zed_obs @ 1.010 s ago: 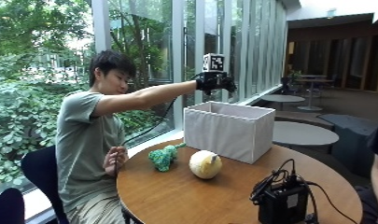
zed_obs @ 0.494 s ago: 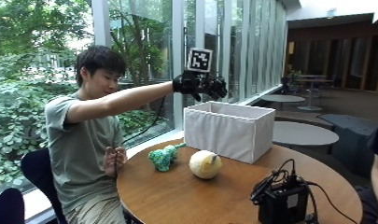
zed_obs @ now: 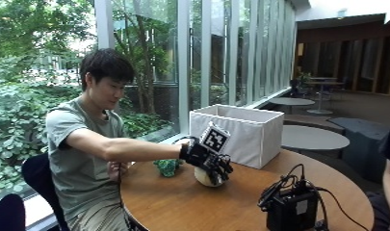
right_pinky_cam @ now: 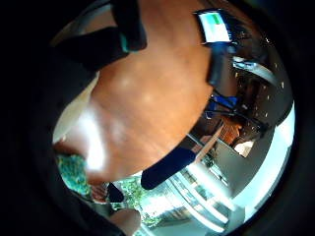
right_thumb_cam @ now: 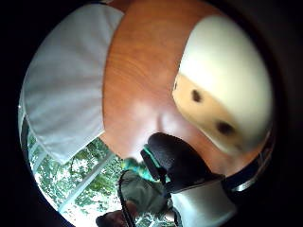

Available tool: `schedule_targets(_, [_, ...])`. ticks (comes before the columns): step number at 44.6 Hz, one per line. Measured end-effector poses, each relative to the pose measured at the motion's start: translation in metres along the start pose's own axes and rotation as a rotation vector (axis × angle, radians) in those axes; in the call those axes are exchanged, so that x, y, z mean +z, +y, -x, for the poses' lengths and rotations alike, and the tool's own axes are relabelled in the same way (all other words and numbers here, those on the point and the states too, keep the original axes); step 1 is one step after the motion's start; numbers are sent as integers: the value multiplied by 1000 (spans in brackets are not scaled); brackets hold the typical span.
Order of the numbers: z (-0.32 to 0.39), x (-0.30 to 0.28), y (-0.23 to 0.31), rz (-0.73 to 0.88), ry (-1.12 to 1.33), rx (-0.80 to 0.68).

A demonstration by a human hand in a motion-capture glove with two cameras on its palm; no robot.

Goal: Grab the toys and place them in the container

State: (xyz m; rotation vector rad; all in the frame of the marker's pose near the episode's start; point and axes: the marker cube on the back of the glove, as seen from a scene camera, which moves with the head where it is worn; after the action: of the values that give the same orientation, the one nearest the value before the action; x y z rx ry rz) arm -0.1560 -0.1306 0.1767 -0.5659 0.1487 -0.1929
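On the round wooden table (zed_obs: pixel 182 202) there are two toys: one green plush toy (zed_obs: pixel 167 166) near the window-side edge and one cream ball-shaped toy (zed_obs: pixel 204 178). One white fabric container (zed_obs: pixel 236 134) stands there, and one black device (zed_obs: pixel 292 208) at the near edge.

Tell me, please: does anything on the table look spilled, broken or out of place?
Nothing stands out. The white container stands upright on the round table. The green toy and the cream round toy lie beside it, not yet inside. The gloved right hand is over the cream toy.
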Motion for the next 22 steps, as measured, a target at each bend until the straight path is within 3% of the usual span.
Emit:
schedule_targets(6, [-5,25,-13,-176,-211,91])
schedule_targets(9, [-42,16,-14,-347,-336,172])
schedule_targets(13, [-30,22,-12,-596,-388,136])
schedule_targets(17, [7,34,-15,-652,-364,110])
schedule_targets(22, [-6,12,-12,-682,-388,108])
